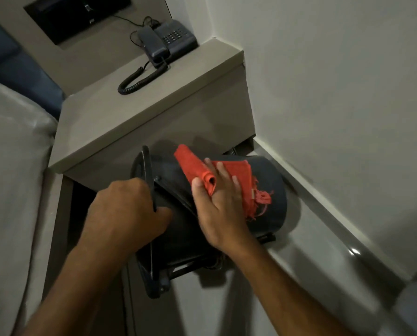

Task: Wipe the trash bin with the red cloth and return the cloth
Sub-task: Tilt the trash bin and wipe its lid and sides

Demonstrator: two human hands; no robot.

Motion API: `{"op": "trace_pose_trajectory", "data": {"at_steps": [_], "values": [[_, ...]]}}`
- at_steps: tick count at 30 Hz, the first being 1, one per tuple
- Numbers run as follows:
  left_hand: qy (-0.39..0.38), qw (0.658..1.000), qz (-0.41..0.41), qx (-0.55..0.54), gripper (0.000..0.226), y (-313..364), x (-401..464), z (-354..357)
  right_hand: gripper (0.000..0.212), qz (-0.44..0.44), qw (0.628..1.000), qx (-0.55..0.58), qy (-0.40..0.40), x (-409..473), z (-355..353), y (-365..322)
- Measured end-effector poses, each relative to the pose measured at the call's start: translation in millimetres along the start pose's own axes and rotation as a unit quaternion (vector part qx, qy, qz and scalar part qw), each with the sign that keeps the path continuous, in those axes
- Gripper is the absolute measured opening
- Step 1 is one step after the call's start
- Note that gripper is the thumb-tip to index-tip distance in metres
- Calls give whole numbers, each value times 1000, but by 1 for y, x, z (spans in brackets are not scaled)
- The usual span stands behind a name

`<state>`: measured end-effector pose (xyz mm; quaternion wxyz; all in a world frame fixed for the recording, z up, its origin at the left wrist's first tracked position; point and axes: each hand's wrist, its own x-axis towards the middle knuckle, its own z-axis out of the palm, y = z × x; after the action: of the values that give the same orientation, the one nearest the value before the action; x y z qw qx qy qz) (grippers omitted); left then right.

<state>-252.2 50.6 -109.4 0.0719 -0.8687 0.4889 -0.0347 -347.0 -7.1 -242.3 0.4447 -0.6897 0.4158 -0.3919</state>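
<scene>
The trash bin (270, 195) is tipped over on its side on the floor in front of the bedside unit (154, 110), with its long axis running from the open rim, under the left hand (127, 209), to the closed base, beyond the right hand (217, 207) on its far-right side. The left hand is closed around the rim edge, fingers curled over it and thumb on the inside, and steadies the bin; it carries no cloth. The right hand lies flat and open, palm down, pressing the red cloth (229, 175) against the upward-facing wall of the bin; the fingers are spread over the cloth, and a rolled edge of it sits between thumb and forefinger, so the cloth is held by pressure more than by a pinch. The cloth extends ahead of the fingertips toward the bin's far side and base, with a frayed corner hanging just right of the hand. The governing relation: the unwiped length of wall appears to lie ahead and right of the right palm, along the bin's axis, away from the left-hand grip. The wiping stroke therefore probably runs along that axis while the left hand resists roll. Wiping is judged to be in progress; the cloth's return place cannot be identified from this view.
</scene>
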Motion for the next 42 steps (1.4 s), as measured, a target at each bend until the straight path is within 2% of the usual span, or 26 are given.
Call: {"op": "trace_pose_trajectory", "data": {"at_steps": [2, 4, 7, 9, 11, 13, 16, 18, 19, 22, 25, 29, 32, 36, 39, 42], "values": [[-5, 1000, -3, -13, 37, -3, -3, 0, 76, 32, 993, -89, 68, 7, -11, 25], [-6, 1000, 2, -18, 37, -1, -7, 0, 73, 103, 976, -136, 137, 12, -29, 56], [10, 999, 48, 10, 31, -2, -8, -2, 76, 202, 955, -120, 183, 17, -49, 90], [25, 993, 105, 53, 19, -4, -8, -3, 74, 227, 949, -102, 195, 16, -45, 95], [26, 984, 140, 108, 48, -4, -10, -4, 64, 219, 947, -77, 220, 3, -31, 94], [41, 972, 182, 142, 65, -5, -14, -6, 46, 228, 944, 11, 240, -17, -12, 89], [66, 959, 261, 92, 74, -11, -21, -6, 31, 279, 916, 233, 172, -29, 7, 69], [89, 948, 292, 84, 73, -18, -21, 1, 23, 256, 898, 336, 118, -20, 10, 57], [87, 945, 304, 83, 72, -20, -22, 4, 27, 240, 896, 362, 99, -16, 10, 54], [84, 945, 311, 57, 67, -24, -23, 8, 60, 230, 911, 339, 54, -5, 9, 50], [92, 937, 335, 45, 55, -25, -23, 9, 74, 260, 915, 302, 58, -12, 11, 64], [109, 917, 381, 43, 44, -28, -27, 16, 70, 356, 876, 324, 38, -24, 1, 100], [111, 906, 406, 38, 49, -45, -31, 29, 67, 358, 858, 367, 32, -27, 2, 98], [140, 898, 416, 30, 48, -85, -42, 64, 96, 287, 864, 411, 40, -17, 0, 62], [149, 894, 422, 9, 48, -104, -49, 84, 107, 297, 853, 425, 54, -14, -3, 55], [145, 891, 431, 0, 51, -107, -48, 86, 84, 345, 826, 443, 47, -23, -11, 72]]}}
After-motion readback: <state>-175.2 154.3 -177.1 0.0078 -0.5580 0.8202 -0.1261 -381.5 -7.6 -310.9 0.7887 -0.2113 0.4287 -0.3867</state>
